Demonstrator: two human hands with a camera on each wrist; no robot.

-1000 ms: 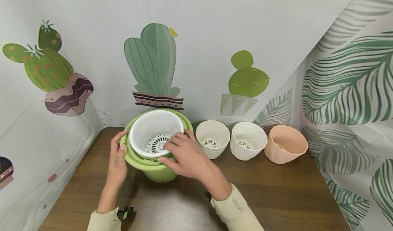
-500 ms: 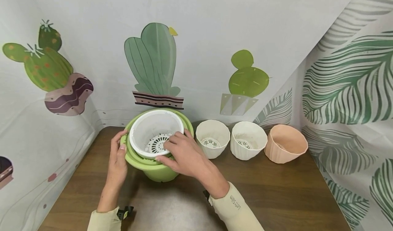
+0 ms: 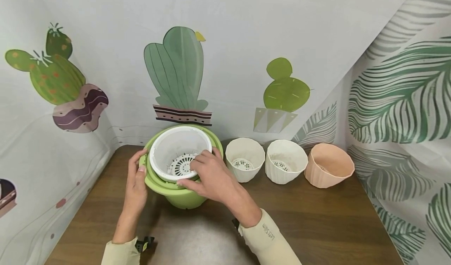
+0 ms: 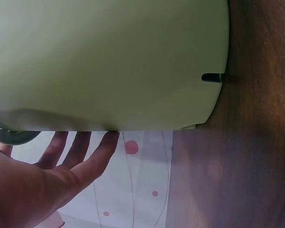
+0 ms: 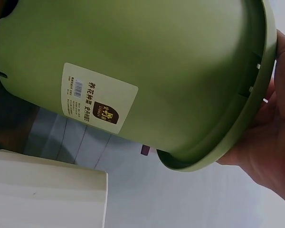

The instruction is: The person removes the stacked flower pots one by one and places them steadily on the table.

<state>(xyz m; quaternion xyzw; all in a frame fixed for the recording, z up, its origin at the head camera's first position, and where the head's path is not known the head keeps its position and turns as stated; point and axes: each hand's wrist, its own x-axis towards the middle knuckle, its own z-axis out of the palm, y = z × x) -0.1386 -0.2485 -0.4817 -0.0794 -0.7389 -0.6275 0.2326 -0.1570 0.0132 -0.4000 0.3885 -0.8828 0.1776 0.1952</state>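
- From my remote feed, the right hand (image 3: 220, 179) grips the near-right rim of the round white plastic pot with a slotted base (image 3: 167, 149), fingers hooked inside and thumb at the outer front edge.
- The left hand (image 3: 135, 184) holds the left rim of the large round light-green plastic pot (image 3: 184, 198); its wrist view shows fingers against that pot's outer wall.
- The white pot sits inside the green one, upright or nearly so. A light-green inner ring (image 3: 159, 175) shows between them; I can't tell whether it is a separate pot.
- I judge the step in hand as handling the nested pots, the left hand steadying the outer one; whether the white pot is being seated or drawn out, I can't tell.
- The next move, to my mind, calls for a firm left hold and a level right grip, so the rims don't bind.
- Just right, on the brown wooden bench (image 3: 299, 222), stand a cream fluted plastic pot (image 3: 245, 175), an off-white fluted plastic pot (image 3: 283, 175) and a peach fluted plastic pot (image 3: 318, 174), in a row.
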